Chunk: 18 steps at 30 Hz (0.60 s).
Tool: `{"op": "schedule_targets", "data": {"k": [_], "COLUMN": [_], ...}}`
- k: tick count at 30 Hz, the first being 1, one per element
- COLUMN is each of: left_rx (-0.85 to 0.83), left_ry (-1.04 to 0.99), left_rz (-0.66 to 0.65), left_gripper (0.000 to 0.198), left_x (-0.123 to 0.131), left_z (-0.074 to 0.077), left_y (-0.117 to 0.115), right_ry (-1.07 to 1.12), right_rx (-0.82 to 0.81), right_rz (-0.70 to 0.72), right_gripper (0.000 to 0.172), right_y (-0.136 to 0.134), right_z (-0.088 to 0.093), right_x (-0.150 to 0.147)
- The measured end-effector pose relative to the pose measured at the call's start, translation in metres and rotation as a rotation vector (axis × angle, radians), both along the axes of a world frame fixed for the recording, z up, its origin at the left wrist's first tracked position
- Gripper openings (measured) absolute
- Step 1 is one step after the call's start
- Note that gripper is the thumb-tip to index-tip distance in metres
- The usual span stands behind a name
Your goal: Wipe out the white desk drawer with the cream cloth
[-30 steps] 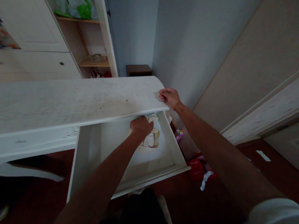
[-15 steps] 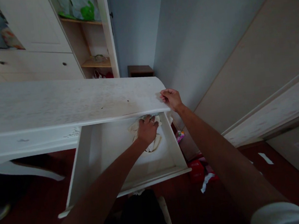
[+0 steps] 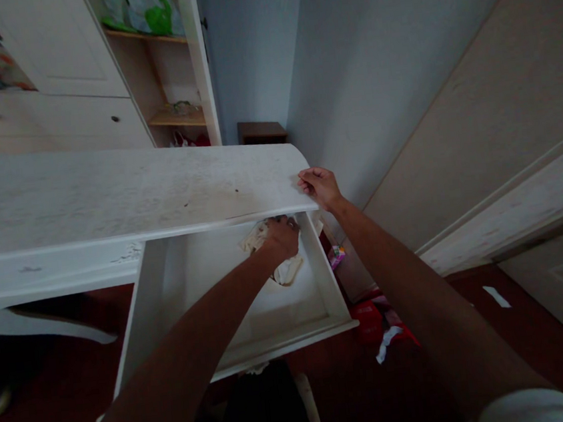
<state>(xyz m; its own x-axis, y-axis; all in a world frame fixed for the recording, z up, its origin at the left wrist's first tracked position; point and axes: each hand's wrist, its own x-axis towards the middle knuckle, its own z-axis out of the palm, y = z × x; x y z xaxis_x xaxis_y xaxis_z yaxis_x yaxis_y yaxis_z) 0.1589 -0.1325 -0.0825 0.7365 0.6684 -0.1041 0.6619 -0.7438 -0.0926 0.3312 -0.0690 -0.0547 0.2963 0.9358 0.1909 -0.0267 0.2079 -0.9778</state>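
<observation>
We have our left hand (image 3: 283, 236) on the cream cloth (image 3: 288, 271) lying toward the back right of the open drawer (image 3: 194, 267), though we cannot tell whether it is gripping, while our right hand (image 3: 320, 185) is a loosely curled fist at the white tabletop's (image 3: 108, 189) right end.

the drawer (image 3: 211, 265) is pulled out and open from above, with bare bottom left of the cream cloth (image 3: 288, 271) where a hand could pass. the left forearm (image 3: 208, 326) slants across that opening. the desk (image 3: 109, 195) covers the rear, barring entry there. the left hand (image 3: 283, 239) crowds the right rear; the right hand (image 3: 320, 185) occupies the desk's right end.
</observation>
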Motion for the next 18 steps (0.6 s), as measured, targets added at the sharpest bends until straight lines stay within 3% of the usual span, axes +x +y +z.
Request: {"op": "schedule_targets", "data": {"k": [9, 18], "left_rx": [-0.048, -0.13], "left_ry": [0.067, 0.069], "left_rz": [-0.07, -0.278], "left_gripper": [0.049, 0.045], "left_x": [-0.001, -0.022], "left_z": [0.008, 0.0], "left_y": [0.013, -0.005], "right_ry": [0.017, 0.018], "right_rx": [-0.012, -0.025], "right_rz": [-0.014, -0.018], "right_gripper": [0.03, 0.029], "right_y": [-0.002, -0.005], "right_z": [0.002, 0.006], "right_x": [-0.002, -0.005]}}
